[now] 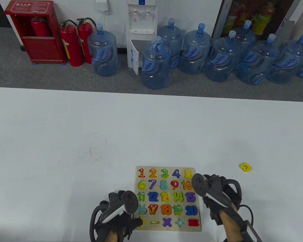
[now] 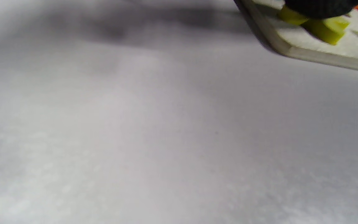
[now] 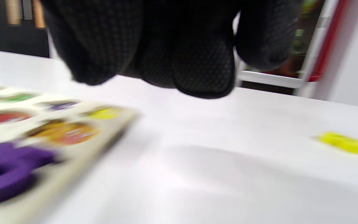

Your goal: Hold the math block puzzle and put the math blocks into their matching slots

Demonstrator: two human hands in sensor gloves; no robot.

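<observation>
The math block puzzle board (image 1: pixel 166 229) lies flat on the white table, near the front edge, with number and sign blocks in its slots. My left hand (image 1: pixel 135 221) holds the board's near-left corner. In the left wrist view a gloved fingertip (image 2: pixel 318 6) presses on the yellow plus block (image 2: pixel 325 29) at that corner of the board (image 2: pixel 322 56). My right hand (image 1: pixel 212 194) hovers at the board's right edge, beside the purple 15 block (image 1: pixel 190 197); its fingers (image 3: pixel 197 62) hang curled and hold nothing. A loose yellow block (image 1: pixel 245 167) lies on the table to the right and also shows in the right wrist view (image 3: pixel 343 142).
The white table (image 1: pixel 91 138) stretches far to the left of and behind the board. Beyond its far edge, several blue water jugs (image 1: pixel 155 65), a water dispenser and red fire extinguishers (image 1: pixel 72 42) stand on the floor.
</observation>
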